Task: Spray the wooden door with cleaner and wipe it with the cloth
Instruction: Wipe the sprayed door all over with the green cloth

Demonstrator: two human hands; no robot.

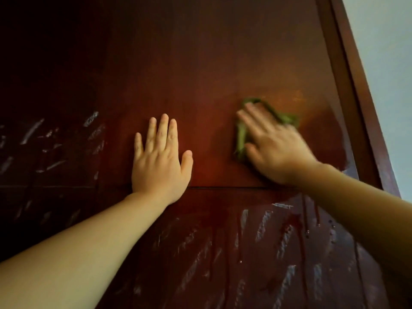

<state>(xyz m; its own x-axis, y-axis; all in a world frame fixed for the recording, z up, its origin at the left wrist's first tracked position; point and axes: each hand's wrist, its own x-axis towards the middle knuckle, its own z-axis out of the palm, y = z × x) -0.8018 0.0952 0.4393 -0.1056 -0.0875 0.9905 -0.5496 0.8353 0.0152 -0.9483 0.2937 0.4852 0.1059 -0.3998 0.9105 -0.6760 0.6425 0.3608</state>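
Observation:
A dark reddish-brown wooden door (pixel 200 63) fills the view. My right hand (pixel 274 146) lies flat on a green cloth (pixel 242 134) and presses it against the door; the hand is motion-blurred. The cloth shows at the hand's left side and above the fingers. My left hand (pixel 159 157) rests flat on the door with fingers spread, holding nothing, left of the cloth. Wet streaks and running drips (pixel 285 237) cover the panel below my right hand, and more streaks (pixel 51 141) lie at the far left. No spray bottle is in view.
The door frame (pixel 356 85) runs down the right side, with a pale wall (pixel 390 63) beyond it. A horizontal groove (pixel 223 187) crosses the door just below both hands.

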